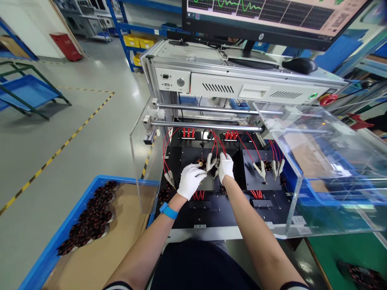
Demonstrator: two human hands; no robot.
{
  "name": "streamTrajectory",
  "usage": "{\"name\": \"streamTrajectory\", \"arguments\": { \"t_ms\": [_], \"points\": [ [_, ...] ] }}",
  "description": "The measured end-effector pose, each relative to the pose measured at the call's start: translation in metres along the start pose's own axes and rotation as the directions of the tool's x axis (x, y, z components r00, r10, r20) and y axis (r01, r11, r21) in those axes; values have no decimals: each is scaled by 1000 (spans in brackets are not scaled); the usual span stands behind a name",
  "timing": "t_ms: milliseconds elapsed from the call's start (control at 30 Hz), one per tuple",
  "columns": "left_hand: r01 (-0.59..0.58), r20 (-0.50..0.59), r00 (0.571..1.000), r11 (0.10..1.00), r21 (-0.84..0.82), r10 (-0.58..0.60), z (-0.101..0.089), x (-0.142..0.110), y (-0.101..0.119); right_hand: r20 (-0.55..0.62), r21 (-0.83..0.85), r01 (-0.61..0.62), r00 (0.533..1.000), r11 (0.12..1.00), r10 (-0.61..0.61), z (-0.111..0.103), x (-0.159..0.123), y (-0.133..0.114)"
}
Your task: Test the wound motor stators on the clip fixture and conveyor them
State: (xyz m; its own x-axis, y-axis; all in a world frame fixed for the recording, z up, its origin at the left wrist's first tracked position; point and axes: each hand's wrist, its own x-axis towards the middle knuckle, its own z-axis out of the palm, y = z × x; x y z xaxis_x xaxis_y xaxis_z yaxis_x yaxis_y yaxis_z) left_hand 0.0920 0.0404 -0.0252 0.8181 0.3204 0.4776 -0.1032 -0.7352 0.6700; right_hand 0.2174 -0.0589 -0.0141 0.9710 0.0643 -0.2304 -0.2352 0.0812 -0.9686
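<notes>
"hp" read on monitor [263, 24]; "usb", "pc" lettered on slotted white panel [236, 82]; flat black bed [217, 213] below. left hand [190, 180] and right hand [225, 166] white-gloved, left fingertips gathered, right curled — anything pinched cannot be told. between them, a pale red-wired clip [209, 162] is seen.

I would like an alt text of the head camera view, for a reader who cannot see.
A white-gloved left hand and right hand work at pale clips on red wires, over a black work surface. A monitor showing green waveforms stands above; a blue tray holding a row of dark parts lies at the lower left.
</notes>
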Motion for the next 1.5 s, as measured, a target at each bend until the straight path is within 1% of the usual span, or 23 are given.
{"name": "streamTrajectory", "arguments": {
  "t_ms": [100,200,333,367,400,433,467,500,533,567,600,633,700,767,800,833,867,933,1000,1100,1167,1333,1500],
  "points": [
    [-6,-29,1000,1000,4,6,2,1,-1,-49,-20,65,997,998,-66,4,2,5],
    [4,-39,999,1000,13,-4,2,1,1,-75,15,51,996,999,-49,6,3,4],
    [-85,76,994,991,101,77,-11,-9,10,-53,36,-14,998,999,16,1,3,0],
    [-91,76,994,986,140,81,-16,-14,10,-49,27,-18,999,999,19,0,3,0],
    [-54,30,998,983,178,49,-21,-21,8,-54,17,-9,998,1000,10,-2,4,2],
    [42,-70,997,979,199,-29,-25,-28,4,-65,3,17,998,1000,-16,-3,5,4],
    [188,-204,968,965,184,-149,-29,-34,-2,-79,-16,56,995,998,-57,-3,7,6],
    [348,-327,898,930,119,-294,-31,-40,-11,-91,-42,101,990,994,-104,-3,8,9],
    [491,-398,803,871,20,-444,-33,-45,-20,-97,-74,143,984,987,-149,-3,9,11],
    [595,-403,714,799,-82,-573,-34,-48,-30,-96,-111,176,978,978,-187,-2,10,13],
    [662,-362,651,733,-159,-667,-35,-50,-38,-89,-148,198,973,969,-213,-1,10,14],
    [699,-304,620,685,-205,-723,-37,-51,-44,-78,-182,212,970,960,-229,0,10,15],
    [713,-236,621,664,-226,-747,-41,-50,-48,-58,-239,231,966,943,-252,0,9,12],
    [667,-212,652,684,-296,-728,-47,-47,-39,-59,-288,244,961,926,-272,0,7,8],
    [629,-167,671,674,-387,-722,-51,-44,-33,-62,-300,247,959,921,-278,-1,6,7],
    [582,-98,694,635,-508,-713,-53,-40,-25,-67,-299,249,958,921,-280,-2,4,6],
    [533,-23,714,564,-631,-700,-55,-36,-18,-71,-288,252,957,924,-283,-4,3,6],
    [456,68,725,404,-793,-685,-55,-24,-9,-69,-262,270,952,926,-297,-8,0,9],
    [423,32,685,361,-831,-728,-51,-11,-5,-63,-266,299,943,917,-326,-13,-4,13],
    [415,-105,589,411,-812,-801,-39,7,-7,-53,-299,336,929,893,-367,-21,-10,18],
    [406,-152,558,428,-807,-816,-31,15,-9,-48,-309,354,921,883,-386,-26,-14,18],
    [414,-155,562,439,-797,-812,-23,19,-10,-40,-295,388,908,873,-417,-37,-35,10],
    [438,-161,574,467,-768,-803,-24,14,-14,64,-335,441,892,832,-447,-44,-81,-4]
  ]
}}
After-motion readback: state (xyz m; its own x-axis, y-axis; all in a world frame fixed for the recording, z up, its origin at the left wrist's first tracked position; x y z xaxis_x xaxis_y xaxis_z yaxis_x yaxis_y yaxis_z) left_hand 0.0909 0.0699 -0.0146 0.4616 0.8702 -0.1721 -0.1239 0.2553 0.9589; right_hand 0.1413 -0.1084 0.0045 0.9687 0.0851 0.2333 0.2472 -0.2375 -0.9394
